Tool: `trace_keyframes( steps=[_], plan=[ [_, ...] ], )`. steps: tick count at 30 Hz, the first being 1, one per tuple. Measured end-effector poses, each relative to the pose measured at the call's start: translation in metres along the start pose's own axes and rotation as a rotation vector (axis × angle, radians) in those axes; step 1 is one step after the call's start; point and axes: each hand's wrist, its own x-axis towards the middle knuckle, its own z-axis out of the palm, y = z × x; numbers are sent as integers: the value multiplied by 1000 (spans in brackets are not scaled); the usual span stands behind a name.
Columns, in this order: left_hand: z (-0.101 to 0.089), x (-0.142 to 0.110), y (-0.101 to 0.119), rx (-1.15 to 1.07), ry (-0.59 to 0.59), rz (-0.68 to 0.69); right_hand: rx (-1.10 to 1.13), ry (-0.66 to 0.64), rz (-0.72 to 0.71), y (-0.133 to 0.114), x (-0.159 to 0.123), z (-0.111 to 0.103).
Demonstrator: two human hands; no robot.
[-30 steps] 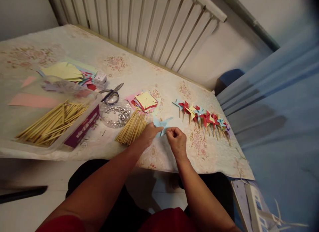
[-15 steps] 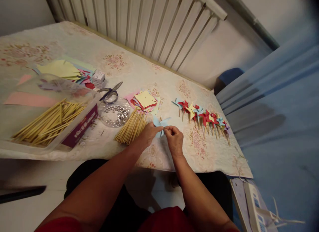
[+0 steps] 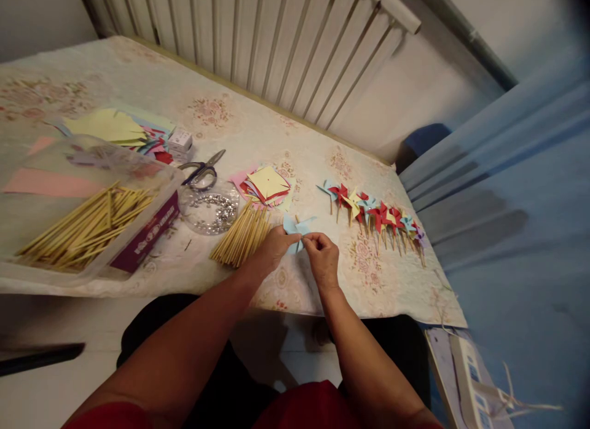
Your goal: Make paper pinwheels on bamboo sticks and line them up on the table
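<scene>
A light blue paper pinwheel (image 3: 295,225) is pinched between the thumb and fingers of my left hand (image 3: 273,249), just above the table. A stick end shows behind its upper edge. My right hand (image 3: 324,255) has thumb and forefinger pressed together at the pinwheel's middle; whatever sits in that pinch is too small to tell. Beside my left hand lies a fan of thin wooden sticks (image 3: 238,240). Behind the sticks is a stack of cut paper squares (image 3: 269,183), yellow on top. A clear round dish (image 3: 185,209) holds small shiny pieces.
A row of pinwheels on sticks (image 3: 380,217) lies to the right. On the left stand a clear plastic box (image 3: 171,186) with more sticks, scissors (image 3: 201,173), a small white box (image 3: 180,140) and a paper pile (image 3: 104,126). A radiator (image 3: 258,42) backs the table.
My right hand has moved slightly left, and its fingertips have come together with my left thumb at the pinwheel's middle. The view has shifted a little.
</scene>
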Motion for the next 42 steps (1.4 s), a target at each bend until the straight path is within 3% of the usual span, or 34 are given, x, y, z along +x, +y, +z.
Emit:
trace_keyframes(
  steps=[6, 12, 18, 21, 27, 34, 36, 40, 42],
  plan=[
    [-1, 3, -5, 116, 33, 16, -8, 2, -3, -2, -1, -1],
    [-5, 3, -5, 504, 99, 86, -68, -50, -25, 3, 5, -4],
    [0, 3, 0, 750, 90, 189, -338, -162, -304, 1, 12, -18],
    [1, 3, 0, 779, 79, 183, -329, -174, -306, 2, 13, -19],
    [0, 4, -6, 786, 63, 167, -116, -123, -40, 12, 9, -8],
    [-1, 5, -6, 794, 50, 180, -317, -176, -317, 0, 10, -16],
    [-1, 5, -5, 791, 54, 173, -283, -185, -280, 1, 12, -16],
    [1, 3, -3, 782, 54, 145, -103, -189, -9, 10, 13, -11],
    [2, 3, -3, 792, 53, 139, -78, -186, 32, 13, 12, -10]
  ],
)
